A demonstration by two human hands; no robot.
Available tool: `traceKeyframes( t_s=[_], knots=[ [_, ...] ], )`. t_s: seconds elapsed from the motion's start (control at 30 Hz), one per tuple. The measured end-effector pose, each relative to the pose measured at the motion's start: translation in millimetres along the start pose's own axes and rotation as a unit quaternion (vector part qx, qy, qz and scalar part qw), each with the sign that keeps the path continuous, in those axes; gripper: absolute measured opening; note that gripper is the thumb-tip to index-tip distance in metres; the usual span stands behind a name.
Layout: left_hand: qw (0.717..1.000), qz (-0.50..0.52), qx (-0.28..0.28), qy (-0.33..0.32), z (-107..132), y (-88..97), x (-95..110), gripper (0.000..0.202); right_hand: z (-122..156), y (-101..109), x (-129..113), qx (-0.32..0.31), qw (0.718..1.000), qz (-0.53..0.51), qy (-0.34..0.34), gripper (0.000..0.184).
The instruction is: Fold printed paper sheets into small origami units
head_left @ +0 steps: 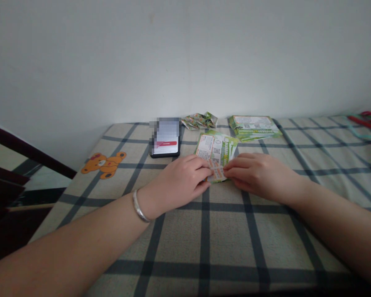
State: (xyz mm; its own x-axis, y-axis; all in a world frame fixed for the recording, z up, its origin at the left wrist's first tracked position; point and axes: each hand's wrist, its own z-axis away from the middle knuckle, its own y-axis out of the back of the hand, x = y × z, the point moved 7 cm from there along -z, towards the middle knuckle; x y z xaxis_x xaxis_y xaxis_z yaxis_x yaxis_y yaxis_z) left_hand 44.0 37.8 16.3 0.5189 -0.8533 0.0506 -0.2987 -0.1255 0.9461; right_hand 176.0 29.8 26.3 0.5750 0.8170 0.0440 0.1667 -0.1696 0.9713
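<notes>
A green and white printed packet [217, 152], with text and square codes, lies on the checked cloth in front of me. More green edges show beneath it, so it seems to rest on others like it. My left hand [185, 181] grips its lower left side with bent fingers, a silver bangle on the wrist. On the lower right side, my right hand [256, 175] has its fingers pressed together on the same packet. Both thumbs and the packet's near corners are partly hidden by the hands.
Behind the packet lies a crumpled green wrapper [200, 121]. A phone [165, 138] lies left of it, and a stack of green packets [254, 127] sits to the right by the wall. Red and teal cords [369, 123] lie at the far right. The table's left edge borders dark furniture.
</notes>
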Motion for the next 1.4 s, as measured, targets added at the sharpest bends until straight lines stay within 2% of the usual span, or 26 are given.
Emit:
traceKeyframes(
  t_s=[0.07, 0.17, 0.4, 0.73, 0.97, 1.2, 1.4],
  knots=[
    [1.000, -0.002, -0.007, 0.001, 0, -0.3, 0, 0.020, -1, -3, -2, -0.022, 0.999, 0.029, 0.002, 0.017],
    [1.000, -0.004, -0.010, 0.003, -1, 0.3, 0, 0.020, -3, -3, -1, -0.023, 0.998, 0.057, -0.027, 0.014],
    [1.000, -0.001, -0.009, 0.006, 0, 2.2, 0, 0.021, -4, -3, 7, 0.001, 0.995, 0.024, -0.094, 0.016],
    [1.000, -0.019, 0.002, 0.006, 0, 1.8, 0, 0.021, -6, -6, -1, 0.002, 0.996, 0.056, -0.072, 0.020],
    [0.997, -0.079, -0.009, -0.005, -1, 3.2, 3, 0.020, -6, -8, -4, -0.010, 0.994, 0.088, -0.059, 0.023],
    [0.991, -0.136, 0.011, -0.006, -2, 9.9, 6, 0.019, -8, -5, -2, 0.003, 0.993, 0.085, -0.077, 0.016],
    [0.993, -0.120, 0.012, 0.014, -2, 8.0, 2, 0.015, -10, -4, 0, 0.029, 0.992, 0.065, -0.106, 0.018]
  ],
)
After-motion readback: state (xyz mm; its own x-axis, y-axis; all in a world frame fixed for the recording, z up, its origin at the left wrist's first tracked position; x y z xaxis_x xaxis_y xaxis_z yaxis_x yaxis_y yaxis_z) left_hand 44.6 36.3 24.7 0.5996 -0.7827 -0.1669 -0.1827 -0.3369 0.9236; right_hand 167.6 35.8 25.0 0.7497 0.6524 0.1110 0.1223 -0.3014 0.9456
